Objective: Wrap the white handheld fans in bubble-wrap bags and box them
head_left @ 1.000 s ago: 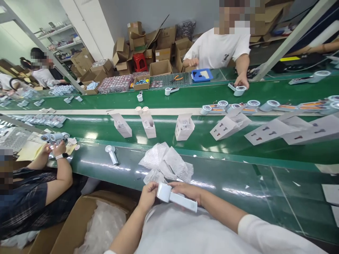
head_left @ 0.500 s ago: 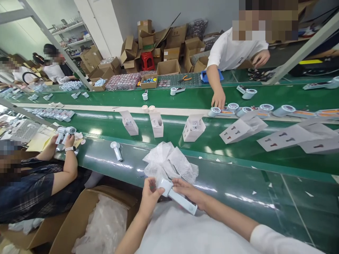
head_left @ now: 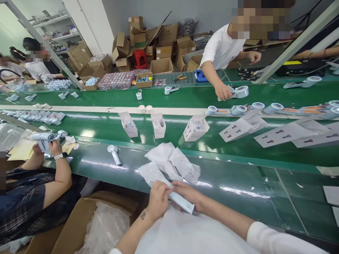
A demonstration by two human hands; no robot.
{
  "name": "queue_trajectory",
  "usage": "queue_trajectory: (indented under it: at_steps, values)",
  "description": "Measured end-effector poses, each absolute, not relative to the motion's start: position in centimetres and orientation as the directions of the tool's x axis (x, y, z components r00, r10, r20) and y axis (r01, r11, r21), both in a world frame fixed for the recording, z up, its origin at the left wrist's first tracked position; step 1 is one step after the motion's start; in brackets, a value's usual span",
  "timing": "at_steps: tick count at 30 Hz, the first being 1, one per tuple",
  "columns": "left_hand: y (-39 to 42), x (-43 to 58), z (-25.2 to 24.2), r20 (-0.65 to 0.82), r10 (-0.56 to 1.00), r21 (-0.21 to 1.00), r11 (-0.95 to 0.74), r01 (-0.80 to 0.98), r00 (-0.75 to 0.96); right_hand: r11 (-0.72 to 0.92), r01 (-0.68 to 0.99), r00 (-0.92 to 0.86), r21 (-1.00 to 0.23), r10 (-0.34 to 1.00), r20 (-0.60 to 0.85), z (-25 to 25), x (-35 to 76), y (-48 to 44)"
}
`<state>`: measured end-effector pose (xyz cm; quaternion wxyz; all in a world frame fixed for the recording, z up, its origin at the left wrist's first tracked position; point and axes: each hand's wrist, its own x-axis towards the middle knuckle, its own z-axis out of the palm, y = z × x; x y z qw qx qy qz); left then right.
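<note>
Close to my body, a pale blue handheld fan lies slanted, its handle end pointing down to the right. My right hand is closed round the handle. At the fan's other end, my left hand has its fingers closed on the near end of a thin white bag. The fan's head is hidden by the bag and my fingers. More crumpled white bags lie on the bench just beyond my hands.
Another fan lies to the left on the green bench. Several open white boxes stand or lean across the conveyor. A carton of white bags is at my lower left. Co-workers sit at left and stand opposite.
My left hand has shifted from the fan's bare head to the bag's end, and the head is now covered. Opposite, a co-worker's hand has lifted a fan off the row.
</note>
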<state>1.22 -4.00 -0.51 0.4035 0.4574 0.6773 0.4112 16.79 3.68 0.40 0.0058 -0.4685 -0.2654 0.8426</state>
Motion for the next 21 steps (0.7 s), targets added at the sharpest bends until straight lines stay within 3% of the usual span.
queue_trajectory:
  at_steps: [2,4,6,8,11,14,18,21]
  values:
    - [-3.8,0.9,0.6,0.031,0.999,0.876,-0.011,0.482,-0.034,-0.879,0.171,-0.525,-0.445,0.301,-0.796,1.2,15.9,3.5]
    - [-3.7,0.1,1.6,0.089,0.995,0.82,-0.101,0.563,0.049,-0.892,0.085,-0.501,-0.444,0.347,-0.793,2.0,15.4,3.4]
    - [-3.5,-0.8,2.2,0.057,0.996,0.822,-0.007,0.57,-0.07,-0.891,0.003,-0.486,-0.455,0.396,-0.779,2.9,15.3,3.4]
    - [-3.1,-1.4,2.6,-0.056,0.981,0.898,0.131,0.42,-0.186,-0.873,-0.055,-0.476,-0.485,0.45,-0.756,3.8,15.2,3.5]
    - [-1.8,-1.4,3.0,-0.257,0.962,0.966,0.258,-0.005,-0.089,-0.813,-0.115,-0.46,-0.57,0.553,-0.695,5.1,15.1,3.8]
    - [0.1,-1.3,3.2,-0.317,0.944,0.934,0.296,-0.199,-0.087,-0.777,-0.164,-0.425,-0.607,0.611,-0.668,6.1,14.8,3.9]
    - [2.5,-1.7,3.6,-0.381,0.925,0.913,0.374,-0.162,-0.014,-0.718,-0.305,-0.291,-0.626,0.696,-0.657,6.9,14.3,3.2]
    - [3.2,-1.5,4.7,-0.285,0.954,0.958,0.279,0.071,0.097,-0.675,-0.405,-0.181,-0.617,0.72,-0.669,7.1,14.3,2.5]
